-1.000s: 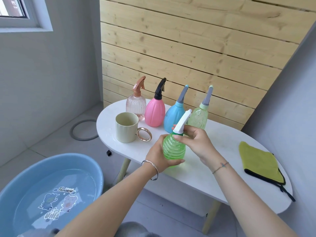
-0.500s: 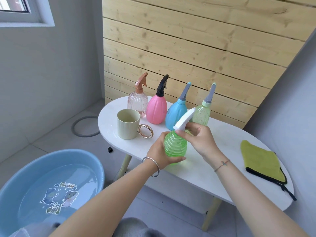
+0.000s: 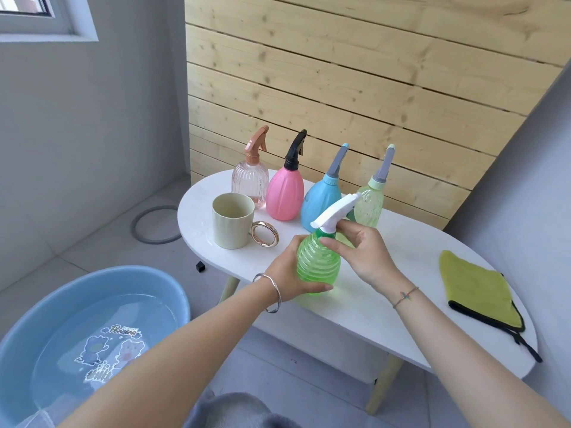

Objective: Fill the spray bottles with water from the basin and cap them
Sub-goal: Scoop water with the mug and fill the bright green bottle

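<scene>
Around green bottle (image 3: pixel 318 267) — mug (image 3: pixel 230 225) left, blue bottle (image 3: pixel 319 199) just behind.

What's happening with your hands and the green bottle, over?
Left hand grips the green bottle. Right hand pinches the white sprayer at its collar. Nothing in the way.

- the near green bottle (image 3: pixel 318 267)?
- ribbed glossy plastic, see-through.
- and the table (image 3: pixel 417 242)?
- smooth matt white. the far wall (image 3: pixel 340 72) is knotty bare wood; the cloth (image 3: pixel 475 285) on the right looks fuzzy.
</scene>
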`<control>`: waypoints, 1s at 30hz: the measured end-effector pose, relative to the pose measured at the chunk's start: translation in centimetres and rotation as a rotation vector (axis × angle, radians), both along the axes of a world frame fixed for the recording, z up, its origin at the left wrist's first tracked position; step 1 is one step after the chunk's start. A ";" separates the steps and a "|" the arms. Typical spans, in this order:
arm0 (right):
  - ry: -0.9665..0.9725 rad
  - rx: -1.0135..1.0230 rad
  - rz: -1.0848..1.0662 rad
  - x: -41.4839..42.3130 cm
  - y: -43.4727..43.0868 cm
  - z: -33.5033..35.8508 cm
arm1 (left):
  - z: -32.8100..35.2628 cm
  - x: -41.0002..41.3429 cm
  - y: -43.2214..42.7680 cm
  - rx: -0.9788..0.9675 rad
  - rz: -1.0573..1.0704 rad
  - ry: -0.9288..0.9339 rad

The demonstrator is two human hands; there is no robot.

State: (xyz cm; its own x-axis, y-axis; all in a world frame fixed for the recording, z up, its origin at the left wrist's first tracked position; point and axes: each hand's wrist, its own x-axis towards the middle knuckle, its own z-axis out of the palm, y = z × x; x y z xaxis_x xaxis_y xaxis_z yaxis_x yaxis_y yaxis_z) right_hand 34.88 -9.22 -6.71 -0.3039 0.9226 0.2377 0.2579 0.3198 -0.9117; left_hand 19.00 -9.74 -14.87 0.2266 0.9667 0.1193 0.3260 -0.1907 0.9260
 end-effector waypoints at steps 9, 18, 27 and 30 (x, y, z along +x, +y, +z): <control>-0.040 0.084 -0.162 0.0 -0.3 -0.6 | 0.0 1.6 -0.8 0.091 0.102 0.071; -0.138 -0.033 0.041 2.2 0.8 0.8 | 1.0 -0.8 1.7 0.095 -0.142 0.253; 0.003 0.017 -0.107 1.1 0.5 -0.8 | 0.2 -0.2 1.1 0.081 -0.064 0.142; 0.004 0.034 -0.144 1.1 0.1 -0.9 | 0.4 -0.3 0.9 0.069 -0.067 0.169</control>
State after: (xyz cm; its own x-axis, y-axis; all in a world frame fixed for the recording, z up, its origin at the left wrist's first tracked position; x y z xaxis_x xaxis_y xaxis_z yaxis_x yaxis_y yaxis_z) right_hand 35.98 -9.13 -7.60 -0.1682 0.9480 0.2703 0.2998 0.3105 -0.9021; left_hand 18.73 -8.86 -14.43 0.3123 0.9397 0.1391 0.4605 -0.2778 0.8431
